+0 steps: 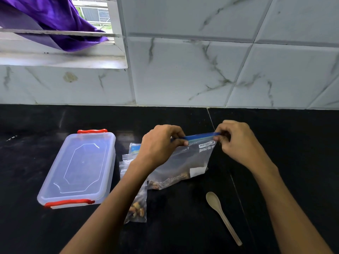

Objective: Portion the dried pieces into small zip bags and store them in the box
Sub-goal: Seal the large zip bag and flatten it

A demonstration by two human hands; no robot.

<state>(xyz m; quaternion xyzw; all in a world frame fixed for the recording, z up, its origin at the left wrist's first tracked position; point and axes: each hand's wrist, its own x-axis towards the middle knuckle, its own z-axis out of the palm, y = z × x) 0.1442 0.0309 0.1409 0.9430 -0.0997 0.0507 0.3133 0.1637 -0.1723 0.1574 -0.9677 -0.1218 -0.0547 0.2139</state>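
A large clear zip bag (185,160) with a blue zip strip stands on the black counter, a few dried pieces lying in its bottom corner. My left hand (161,142) pinches the left end of the blue strip. My right hand (234,138) pinches its right end. A small zip bag (138,208) holding dried pieces lies under my left forearm. More small clear bags (126,162) lie behind my left wrist, partly hidden. The clear plastic box (78,169), with red clips, sits to the left with its lid on.
A beige spoon (221,215) lies on the black counter (293,162) near my right forearm. A marble-tiled wall (220,61) rises behind the counter. A purple cloth (51,21) hangs at a window at the top left.
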